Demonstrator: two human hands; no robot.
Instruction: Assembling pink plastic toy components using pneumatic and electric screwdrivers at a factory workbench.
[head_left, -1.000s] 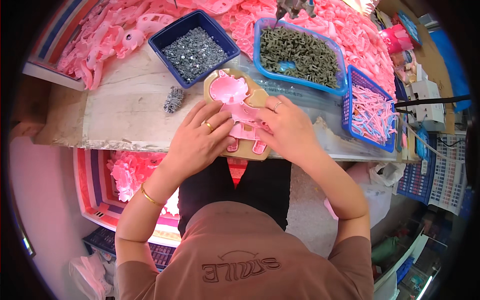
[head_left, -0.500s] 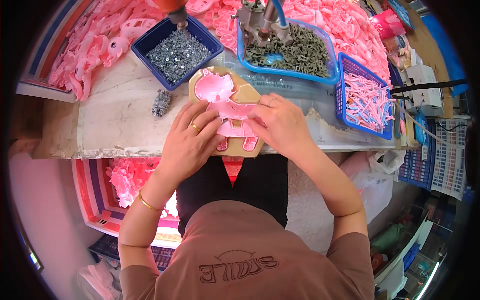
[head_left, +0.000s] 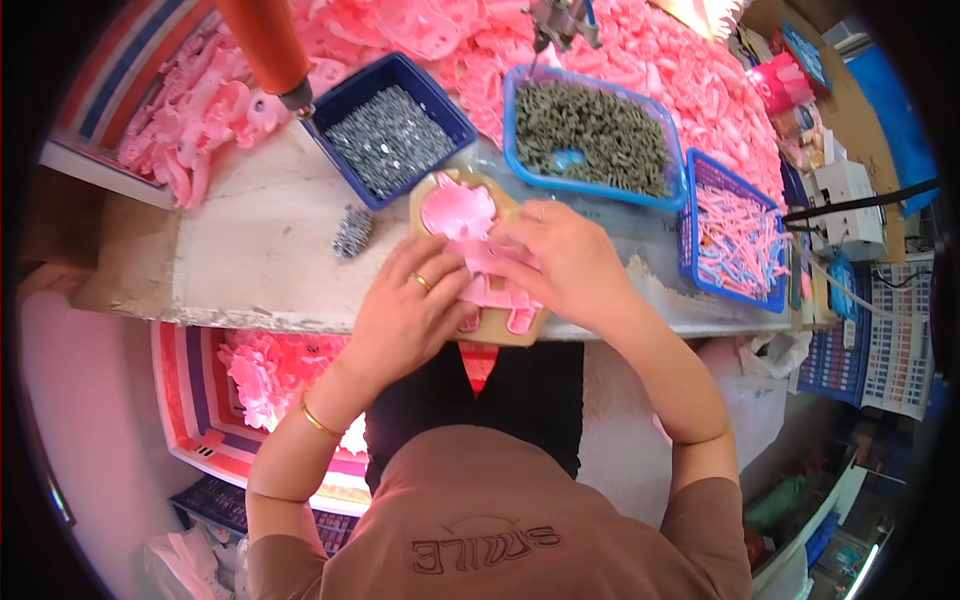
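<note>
A pink plastic figure shell (head_left: 457, 212) lies in a tan shaped holder (head_left: 490, 333) at the table's front edge. Curled over its left side is my left hand (head_left: 415, 305), fingertips resting on the shell's middle. My right hand (head_left: 565, 258) bends in from the other side, thumb and fingers closed together on pink plastic at the shell's middle. My fingers cover much of that part, so whether a separate piece is between them cannot be told. The rounded head end and the lower legs show past my hands.
A dark blue bin of small metal screws (head_left: 390, 135), a light blue tub of dark green parts (head_left: 595, 140) and a blue basket of pink and blue strips (head_left: 735, 240) stand behind. An orange-handled power screwdriver (head_left: 265, 50) hangs upper left. A screw cluster (head_left: 353, 232) lies left.
The view has shifted, moving the table lower and rightward in it. Against the screw bin, the screwdriver now appears farther left. My right fingers have moved slightly over the shell; both hands stay on it.
</note>
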